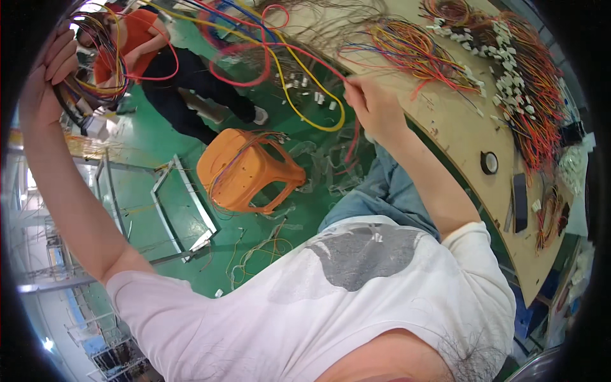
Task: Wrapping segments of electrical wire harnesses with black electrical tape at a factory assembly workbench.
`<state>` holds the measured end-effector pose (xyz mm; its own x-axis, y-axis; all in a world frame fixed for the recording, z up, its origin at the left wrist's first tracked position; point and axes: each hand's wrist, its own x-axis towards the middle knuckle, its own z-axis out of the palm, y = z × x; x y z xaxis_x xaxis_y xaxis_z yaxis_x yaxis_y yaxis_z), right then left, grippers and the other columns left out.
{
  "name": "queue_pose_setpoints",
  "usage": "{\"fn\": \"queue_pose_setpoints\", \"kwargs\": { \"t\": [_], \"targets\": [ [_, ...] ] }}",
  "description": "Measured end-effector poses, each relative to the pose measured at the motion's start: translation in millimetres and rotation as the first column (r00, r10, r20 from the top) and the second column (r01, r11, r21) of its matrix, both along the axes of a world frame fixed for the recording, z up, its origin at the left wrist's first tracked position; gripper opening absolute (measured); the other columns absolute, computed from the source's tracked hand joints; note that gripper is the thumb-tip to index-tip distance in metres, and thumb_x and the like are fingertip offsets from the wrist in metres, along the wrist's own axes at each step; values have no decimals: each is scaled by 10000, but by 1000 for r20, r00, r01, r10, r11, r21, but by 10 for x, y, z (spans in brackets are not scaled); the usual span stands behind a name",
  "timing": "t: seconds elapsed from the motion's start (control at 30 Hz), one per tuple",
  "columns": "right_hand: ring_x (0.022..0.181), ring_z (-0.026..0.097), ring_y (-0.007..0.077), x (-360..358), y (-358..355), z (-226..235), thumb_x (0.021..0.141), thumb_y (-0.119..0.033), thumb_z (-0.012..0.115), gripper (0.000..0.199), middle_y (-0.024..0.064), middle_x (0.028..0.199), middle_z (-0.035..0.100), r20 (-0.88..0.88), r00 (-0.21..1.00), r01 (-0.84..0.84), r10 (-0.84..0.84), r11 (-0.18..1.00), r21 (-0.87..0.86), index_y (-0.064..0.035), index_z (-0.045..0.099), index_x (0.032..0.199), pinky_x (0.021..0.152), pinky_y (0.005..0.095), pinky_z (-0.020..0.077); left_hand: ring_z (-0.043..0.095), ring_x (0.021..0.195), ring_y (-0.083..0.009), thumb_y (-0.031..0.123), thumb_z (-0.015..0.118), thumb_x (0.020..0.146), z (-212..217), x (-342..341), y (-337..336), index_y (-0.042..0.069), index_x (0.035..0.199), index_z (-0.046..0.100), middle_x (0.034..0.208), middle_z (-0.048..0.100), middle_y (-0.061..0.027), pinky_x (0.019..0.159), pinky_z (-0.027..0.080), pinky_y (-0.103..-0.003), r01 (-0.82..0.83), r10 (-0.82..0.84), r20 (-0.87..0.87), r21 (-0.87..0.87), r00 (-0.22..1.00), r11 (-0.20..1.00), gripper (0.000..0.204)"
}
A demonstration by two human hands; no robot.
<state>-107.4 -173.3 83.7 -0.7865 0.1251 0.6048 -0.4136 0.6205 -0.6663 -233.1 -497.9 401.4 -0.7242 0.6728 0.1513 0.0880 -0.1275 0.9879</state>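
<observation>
At the far upper left my left hand (58, 60) is raised, its fingers curled round a bundle of coloured wires (118, 70). A white connector block (95, 128) hangs below that bundle. My right hand (377, 109), near the table's edge, pinches a red wire (312, 57) between thumb and fingers. From there the red wire runs up and left in loose loops, beside a slack yellow wire (342, 121) and some blue ones (245, 28). The tips of my right fingers partly hide the end of the red wire.
On the wooden table (445, 137) lie a wire bundle (407, 48), a large heap of wires with white connectors (512, 83) and a black tape roll (489, 163). An orange stool (245, 172) stands on the green floor. Beyond it, a person in orange (140, 38) bends forward near metal frames (181, 210).
</observation>
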Motion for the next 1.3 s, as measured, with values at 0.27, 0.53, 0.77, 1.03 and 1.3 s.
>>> {"fn": "queue_pose_setpoints", "kwargs": {
  "t": [0.27,0.53,0.77,1.03,1.3],
  "targets": [
    [641,555,315,341,158,-1071,820,-138,503,82,142,670,552,256,966,-77,-26,920,385,-57,492,826,551,402,435,224,434,-44,121,367,920,122,-235,-577,-18,872,410,577,253,30,389,216,-179,-197,188,84,109,979,974,153],
    [749,589,336,508,319,-2041,814,-106,458,108,184,749,597,675,723,-352,-145,764,541,-24,527,813,677,418,459,231,438,-57,117,356,918,530,-261,-1256,-20,847,400,560,248,25,408,211,-205,-288,265,132,198,955,937,161],
    [971,534,343,-65,356,-675,625,-279,698,546,225,1051,539,850,527,-552,-24,751,364,12,537,1058,812,368,441,228,409,-14,209,431,895,84,221,-335,49,838,465,557,288,70,350,156,-176,-436,424,-105,-258,900,862,173],
    [741,588,165,-298,-332,1584,739,-310,626,477,86,900,620,139,898,-437,418,887,151,-3,494,1078,656,262,454,208,401,17,318,473,875,-798,881,1014,102,729,468,520,278,109,356,139,-168,-22,47,26,-603,999,798,261],
    [398,297,28,-6,121,848,825,-203,523,384,22,650,593,441,510,-510,738,673,-536,67,487,1096,365,182,225,184,399,2,222,360,932,-1074,540,609,40,860,433,549,229,87,352,140,-163,45,-30,292,-47,956,998,209]
  ]
}}
